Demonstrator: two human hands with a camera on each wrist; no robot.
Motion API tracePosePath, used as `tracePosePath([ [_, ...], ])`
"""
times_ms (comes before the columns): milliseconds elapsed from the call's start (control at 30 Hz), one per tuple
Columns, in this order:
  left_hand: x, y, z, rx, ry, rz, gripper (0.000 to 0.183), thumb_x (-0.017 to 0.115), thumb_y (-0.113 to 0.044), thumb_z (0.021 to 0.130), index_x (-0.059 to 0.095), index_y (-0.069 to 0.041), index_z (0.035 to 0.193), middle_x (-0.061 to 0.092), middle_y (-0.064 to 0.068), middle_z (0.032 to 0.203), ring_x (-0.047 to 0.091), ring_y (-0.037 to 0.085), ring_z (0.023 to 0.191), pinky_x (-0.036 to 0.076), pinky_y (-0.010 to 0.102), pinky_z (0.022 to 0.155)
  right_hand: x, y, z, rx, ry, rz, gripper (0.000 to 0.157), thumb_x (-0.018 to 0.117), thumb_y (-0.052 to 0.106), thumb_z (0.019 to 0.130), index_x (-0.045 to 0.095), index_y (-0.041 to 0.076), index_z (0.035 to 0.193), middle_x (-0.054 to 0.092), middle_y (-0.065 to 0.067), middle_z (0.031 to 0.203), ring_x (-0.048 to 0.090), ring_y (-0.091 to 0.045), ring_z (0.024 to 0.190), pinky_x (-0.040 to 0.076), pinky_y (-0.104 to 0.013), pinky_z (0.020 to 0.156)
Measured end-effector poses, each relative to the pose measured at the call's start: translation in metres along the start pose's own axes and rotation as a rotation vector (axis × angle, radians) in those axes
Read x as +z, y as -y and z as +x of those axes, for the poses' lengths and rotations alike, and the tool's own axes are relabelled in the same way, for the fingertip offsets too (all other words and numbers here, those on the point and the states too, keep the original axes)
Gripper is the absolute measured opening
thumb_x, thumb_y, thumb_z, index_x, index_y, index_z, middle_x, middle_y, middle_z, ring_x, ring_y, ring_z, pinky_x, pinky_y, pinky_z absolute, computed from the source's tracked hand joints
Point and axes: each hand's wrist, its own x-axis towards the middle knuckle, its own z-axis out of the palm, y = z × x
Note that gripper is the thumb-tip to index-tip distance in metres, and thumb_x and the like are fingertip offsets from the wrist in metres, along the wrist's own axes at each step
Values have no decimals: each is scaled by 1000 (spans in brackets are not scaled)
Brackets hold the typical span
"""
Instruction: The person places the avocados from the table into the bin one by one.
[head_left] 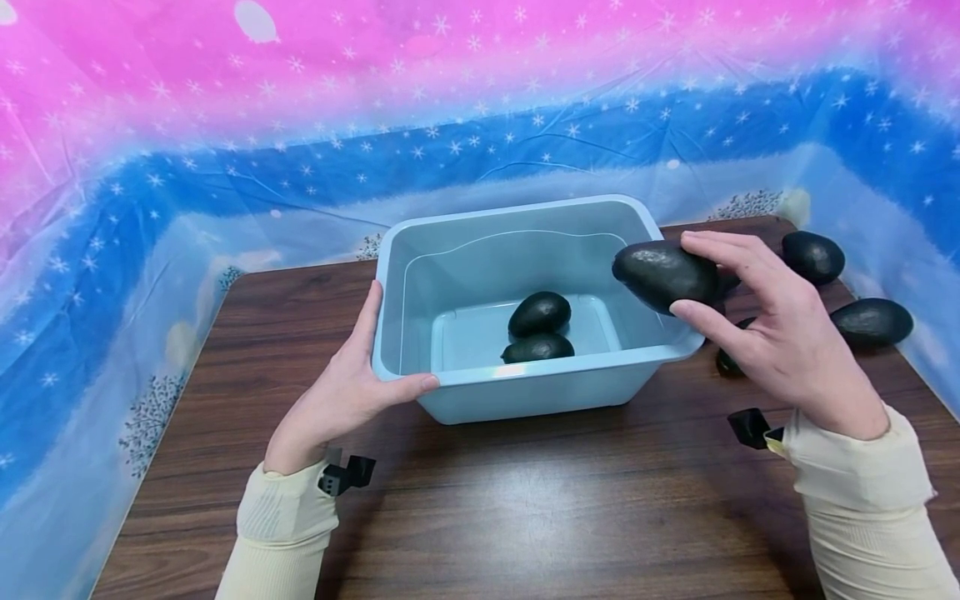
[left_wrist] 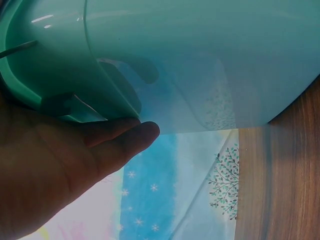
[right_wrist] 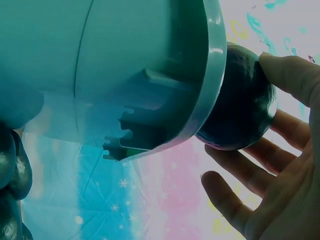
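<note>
My right hand [head_left: 795,333] holds a dark avocado [head_left: 663,273] between thumb and fingers, its narrow end over the right rim of a light blue plastic bin [head_left: 525,398]. In the right wrist view the same avocado [right_wrist: 240,100] shows partly behind the rim. Two more avocados, one [head_left: 540,314] behind the other [head_left: 538,347], lie on the bin's floor. At the bin's front left corner, my left hand [head_left: 345,392] rests with straight fingers along the outer left side and the thumb across the front rim.
Several avocados lie on the brown wood table [head_left: 480,508] to the right of the bin, among them one [head_left: 813,257] near the back edge and one [head_left: 872,323] nearer me. Partly hidden behind my right hand is another avocado [head_left: 729,354]. A patterned pink and blue cloth [head_left: 420,142] surrounds the table.
</note>
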Motion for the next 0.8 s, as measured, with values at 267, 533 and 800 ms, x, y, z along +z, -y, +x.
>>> tracePosePath([
  [267, 0, 0, 0, 6, -2, -2, 117, 81, -42, 78, -12, -50, 148, 6, -10, 159, 36, 23, 133, 38, 50, 99, 4, 0, 0, -22, 31, 0, 74, 82, -1, 75, 53, 14, 141, 52, -1, 138, 53, -7, 112, 42, -10, 74],
  [533, 0, -2, -1, -7, -9, 21, 119, 81, -46, 76, -12, -46, 150, 2, -15, 159, 33, 20, 135, 37, 50, 101, 7, 3, 1, -55, 46, 43, 75, 82, -4, 72, 54, 11, 139, 52, -4, 139, 54, -10, 112, 44, -12, 74],
  [800, 0, -2, 0, -5, -1, 11, 117, 81, -44, 77, -12, -52, 147, 4, -13, 159, 34, 21, 135, 37, 51, 101, 11, 4, 2, -74, 39, 60, 70, 85, -1, 69, 59, 9, 133, 54, -5, 137, 51, -17, 122, 39, -14, 91],
])
